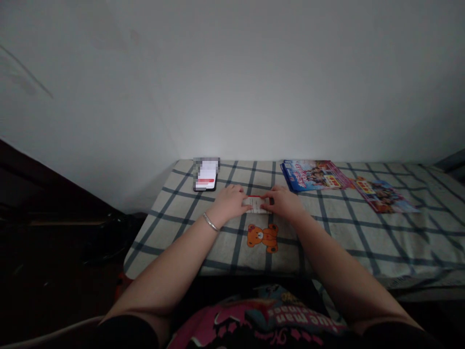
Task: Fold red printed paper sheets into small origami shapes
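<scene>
1. Head view, the only one here: the left hand (231,201) has its thumb and fingers closed on the left end of a small white card (256,204). There's a red strip along the card's far side, and some print on it that's too small to read.
2. The right hand (286,203) pinches the right end of the same card, thumb on the near side, fingers on the far side. So both hands are clamped on it, with a short stretch of card showing between them.
3. The card is over the left half of the tabletop (225,249), roughly midway between the back and front edges. Can't tell if it's lying flat or lifted a touch.
4. Just nearer the front edge is an orange teddy bear picture (262,237) (hair bow and all, kinda cute) on the checked tablecloth (337,232).
5. A lit smartphone (206,175) lies by the back-left corner, screen partly pixelated.
6. Colorful flyers (312,175) sit along the back edge, right of the hands, and another flyer (387,195) lies further toward the right edge.
7. Oh, and there's a silver bangle (210,221) on the left wrist.
</scene>
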`<state>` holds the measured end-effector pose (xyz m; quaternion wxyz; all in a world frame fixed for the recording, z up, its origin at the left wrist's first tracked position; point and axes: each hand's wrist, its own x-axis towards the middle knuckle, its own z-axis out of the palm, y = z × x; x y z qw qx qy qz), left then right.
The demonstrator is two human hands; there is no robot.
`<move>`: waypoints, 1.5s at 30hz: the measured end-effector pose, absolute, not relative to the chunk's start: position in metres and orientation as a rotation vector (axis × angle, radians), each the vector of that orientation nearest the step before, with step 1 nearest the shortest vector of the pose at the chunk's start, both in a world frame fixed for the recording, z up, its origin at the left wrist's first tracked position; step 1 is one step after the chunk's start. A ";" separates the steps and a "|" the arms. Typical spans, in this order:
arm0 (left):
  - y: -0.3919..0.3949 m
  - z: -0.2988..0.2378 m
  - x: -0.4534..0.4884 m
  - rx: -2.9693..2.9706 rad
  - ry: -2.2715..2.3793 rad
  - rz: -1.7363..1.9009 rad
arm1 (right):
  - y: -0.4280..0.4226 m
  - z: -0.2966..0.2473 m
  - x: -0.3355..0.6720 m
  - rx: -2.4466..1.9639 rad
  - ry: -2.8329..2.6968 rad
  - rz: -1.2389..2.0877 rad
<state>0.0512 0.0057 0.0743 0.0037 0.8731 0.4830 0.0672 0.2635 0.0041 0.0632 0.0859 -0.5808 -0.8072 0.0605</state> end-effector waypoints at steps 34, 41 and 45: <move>-0.025 0.050 0.061 2.719 1.680 0.534 | -0.019 0.056 0.252 -1.769 -2.316 0.019; -0.027 0.048 0.064 2.707 1.724 0.552 | -0.023 0.053 0.251 -1.763 -2.296 0.021; -0.028 0.049 0.064 2.715 1.725 0.544 | -0.024 0.053 0.251 -1.773 -2.296 0.029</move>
